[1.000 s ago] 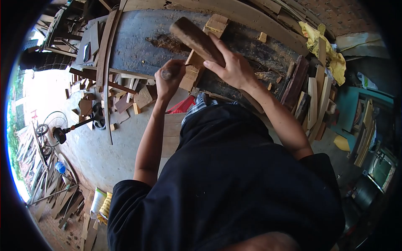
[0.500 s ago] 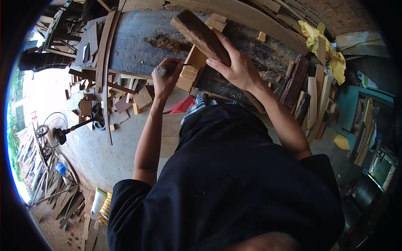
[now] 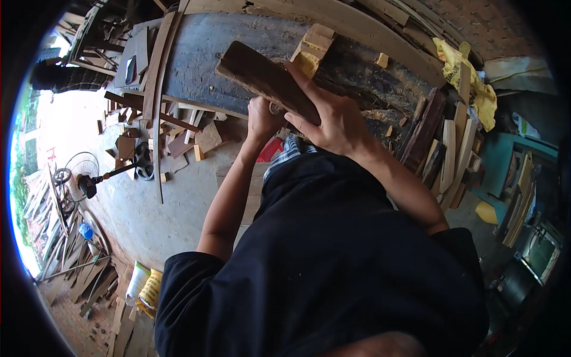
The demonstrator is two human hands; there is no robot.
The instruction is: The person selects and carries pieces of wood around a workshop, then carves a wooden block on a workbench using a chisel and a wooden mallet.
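Observation:
My right hand (image 3: 339, 122) is closed around one end of a thick, dark wooden block (image 3: 256, 74), which slants up to the left. Below the block's underside, my left hand (image 3: 262, 121) grips a chisel (image 3: 276, 109); only the round end of its handle shows, and the blade is hidden. The wooden block partly covers the left hand's fingers. Just beyond the hands, a pale notched workpiece (image 3: 312, 50) lies on the dark workbench (image 3: 190, 53), its near part hidden behind the block and my right hand.
A small wood offcut (image 3: 382, 60) and chips lie on the bench. Timber strips (image 3: 449, 149) lean at the right beside a yellow sack (image 3: 470, 83). Scrap wood (image 3: 208, 138) litters the floor to the left, near a black-stemmed fan (image 3: 89, 185).
The dark wooden block has come down and left over the left hand. My left hand has shifted right, closer to my right hand, and its chisel blade has gone out of sight.

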